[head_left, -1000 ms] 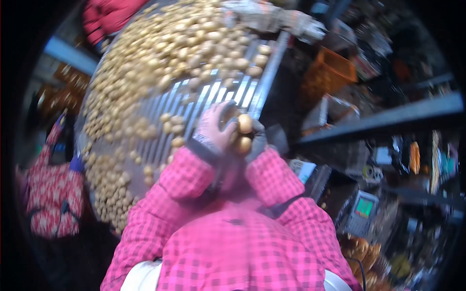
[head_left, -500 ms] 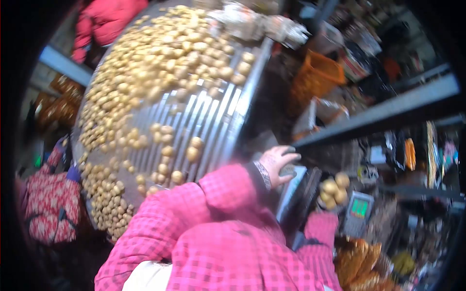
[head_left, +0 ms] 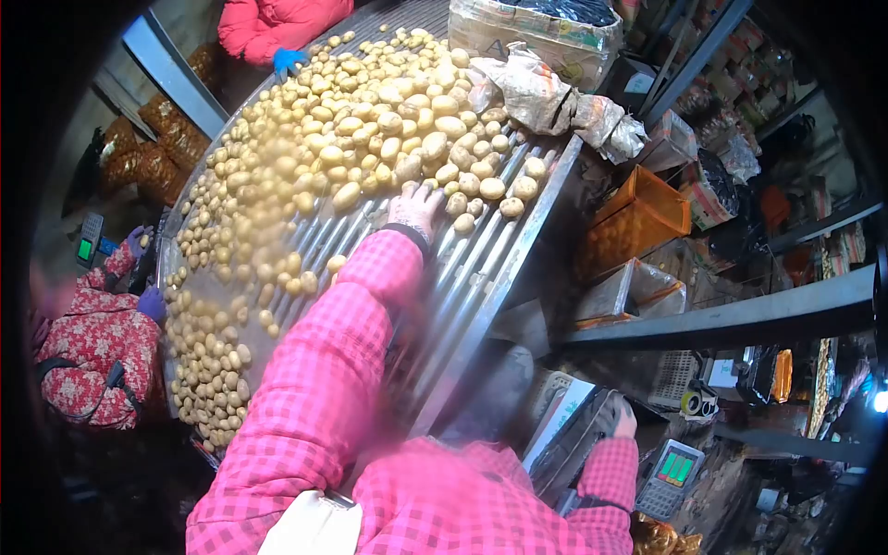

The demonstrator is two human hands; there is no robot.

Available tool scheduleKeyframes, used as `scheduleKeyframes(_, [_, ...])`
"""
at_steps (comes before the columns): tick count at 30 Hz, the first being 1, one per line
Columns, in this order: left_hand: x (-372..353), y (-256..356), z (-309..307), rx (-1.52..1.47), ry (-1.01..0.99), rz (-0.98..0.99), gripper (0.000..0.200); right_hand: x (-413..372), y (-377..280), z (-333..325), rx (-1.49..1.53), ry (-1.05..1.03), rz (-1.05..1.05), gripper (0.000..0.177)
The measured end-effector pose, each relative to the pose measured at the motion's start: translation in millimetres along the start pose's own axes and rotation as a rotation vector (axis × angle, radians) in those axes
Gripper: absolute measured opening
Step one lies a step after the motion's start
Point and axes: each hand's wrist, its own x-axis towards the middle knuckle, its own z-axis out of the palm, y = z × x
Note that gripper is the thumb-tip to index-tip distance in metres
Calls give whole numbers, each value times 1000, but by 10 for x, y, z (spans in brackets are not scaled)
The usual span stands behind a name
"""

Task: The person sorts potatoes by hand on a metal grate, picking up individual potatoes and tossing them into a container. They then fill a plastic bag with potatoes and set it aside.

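Note:
My left hand [head_left: 415, 207] reaches out over the metal roller table [head_left: 467, 277]. Its fingers are spread at the edge of a big heap of potatoes [head_left: 347, 153], touching the nearest ones. Close to my body, my right hand [head_left: 622, 418] is curled over the edge of a black plastic bag [head_left: 578, 444]. That bag lines a box [head_left: 561, 421], and its inside is mostly hidden from view. A few loose potatoes [head_left: 511, 207] lie on the rollers to the right of my left hand.
A crumpled sack [head_left: 532, 92] lies over the table's far corner beside a cardboard box [head_left: 546, 37]. An orange crate [head_left: 643, 213] and a metal beam [head_left: 731, 310] stand right. A scale display [head_left: 672, 472] sits near my right arm. Co-workers' gloved hands [head_left: 153, 302] work at the left.
My left hand has moved from beside the lined box to the potato heap. The potatoes seen near my right hand are out of sight, and that hand now shows at the bag's edge.

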Motion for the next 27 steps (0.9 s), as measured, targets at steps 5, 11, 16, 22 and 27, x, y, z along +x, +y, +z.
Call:
scheduleKeyframes(5, [-76,-15,169,259,-34,14,33,-739,-718,1882,-137,-420,-277,39])
scheduleKeyframes(11, [-794,618,-655,-693,49,30,41,-1441,-602,2927,196,-868,37,51])
scheduleKeyframes(16, [-642,336,-602,-378,67,41,46,-1293,-457,3020,201,-1001,152,37])
scheduleKeyframes(22, [-275,-278,-9,-28,-143,64,42,-1484,-466,3078,132,-852,224,29])
scheduleKeyframes(27, [-549,66,-377,-717,-35,-131,39,-1516,-561,3113,-20,-997,124,69])
